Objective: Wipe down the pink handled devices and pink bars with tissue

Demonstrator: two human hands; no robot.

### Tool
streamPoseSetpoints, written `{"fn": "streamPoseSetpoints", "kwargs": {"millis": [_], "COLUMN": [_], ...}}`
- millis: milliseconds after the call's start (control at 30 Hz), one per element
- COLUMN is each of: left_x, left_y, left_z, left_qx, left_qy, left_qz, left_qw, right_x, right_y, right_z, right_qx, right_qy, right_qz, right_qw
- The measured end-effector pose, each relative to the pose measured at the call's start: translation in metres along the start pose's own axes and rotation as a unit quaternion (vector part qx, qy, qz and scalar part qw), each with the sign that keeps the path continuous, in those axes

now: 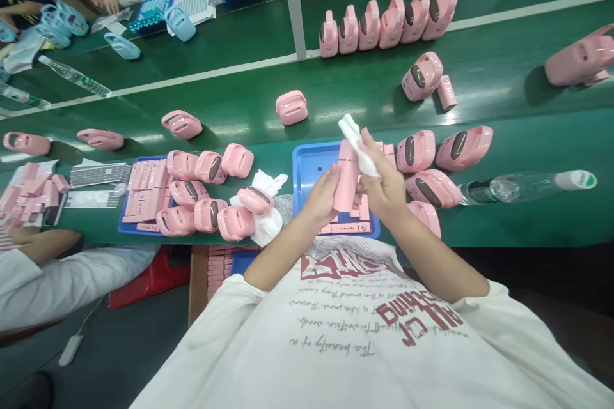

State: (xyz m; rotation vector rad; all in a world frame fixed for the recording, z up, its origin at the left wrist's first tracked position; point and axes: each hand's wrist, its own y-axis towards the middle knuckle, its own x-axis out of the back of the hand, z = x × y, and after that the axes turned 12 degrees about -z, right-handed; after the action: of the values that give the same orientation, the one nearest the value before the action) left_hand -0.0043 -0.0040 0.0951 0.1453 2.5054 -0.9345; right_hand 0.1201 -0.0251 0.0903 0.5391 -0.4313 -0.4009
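My left hand (322,195) is closed round a flat pink plastic part (346,174), held upright over a blue tray (309,163). My right hand (386,182) grips a folded white cloth (354,135) and presses it against the top of that pink part. More flat pink parts (352,225) lie in the tray below my hands. Both hands are close together above the near edge of the green table.
Pink handled devices (211,195) cluster left of the tray by a white rag (268,223), others (432,169) lie right, and a row (388,22) stands behind. A clear bottle (522,186) lies right. A second blue tray (144,192) holds pink parts. Other people work left.
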Motion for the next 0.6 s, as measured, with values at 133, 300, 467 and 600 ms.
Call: {"fn": "streamPoseSetpoints", "kwargs": {"millis": [133, 300, 467, 600], "left_x": [0.003, 0.009, 0.006, 0.005], "left_y": [0.009, 0.008, 0.007, 0.026], "left_z": [0.003, 0.005, 0.010, 0.040], "left_qx": [0.012, 0.042, 0.051, 0.020], "left_qy": [0.011, 0.035, 0.045, 0.116], "left_qz": [-0.069, -0.004, 0.086, 0.083], "left_qw": [0.997, 0.998, 0.994, 0.990], "right_x": [-0.005, 0.006, 0.024, 0.026], "right_y": [-0.021, -0.026, -0.022, -0.034], "right_z": [-0.009, -0.045, -0.064, -0.064], "right_qx": [0.264, 0.027, -0.361, -0.361], "right_qy": [0.011, -0.014, 0.017, 0.084], "right_qz": [0.122, 0.004, -0.099, 0.052], "right_qw": [0.957, 1.000, 0.927, 0.927]}}
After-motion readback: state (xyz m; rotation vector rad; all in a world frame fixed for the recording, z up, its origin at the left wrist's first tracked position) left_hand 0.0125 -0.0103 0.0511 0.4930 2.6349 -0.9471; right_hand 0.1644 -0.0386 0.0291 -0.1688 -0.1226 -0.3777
